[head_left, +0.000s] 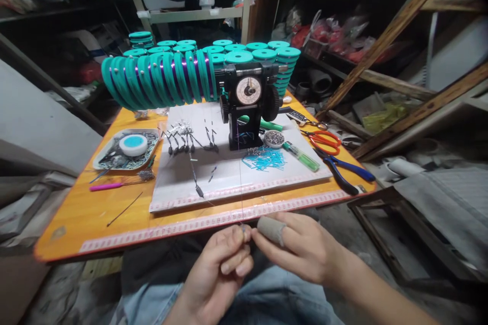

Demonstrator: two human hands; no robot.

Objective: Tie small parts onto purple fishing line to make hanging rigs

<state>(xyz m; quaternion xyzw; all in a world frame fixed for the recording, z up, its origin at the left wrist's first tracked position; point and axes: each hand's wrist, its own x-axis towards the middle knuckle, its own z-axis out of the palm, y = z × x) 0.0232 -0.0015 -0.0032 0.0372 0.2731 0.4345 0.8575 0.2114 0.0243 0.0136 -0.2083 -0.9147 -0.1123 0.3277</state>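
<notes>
A thin fishing line [241, 183] runs down from the black winding device with a round dial [248, 90] to my fingertips, past the table's front edge. My left hand [223, 259] is closed in a pinch on this line, its other fingers curled. Close beside it, the thumb and forefinger of my right hand [305, 249] are pinched together, almost touching the left fingertips; what they hold is too small to make out. A grey finger sleeve [270, 230] covers one right finger. Teal spools wound with purple line [160, 78] sit in a row on the device's left side.
On the white board [229, 190] lie dark weighted rigs [185, 144], blue slim pieces [269, 160] and a dish of metal bits [274, 138]. Blue-handled pliers [345, 170] and orange scissors [324, 141] lie right; a tray of small parts [114, 155] is left.
</notes>
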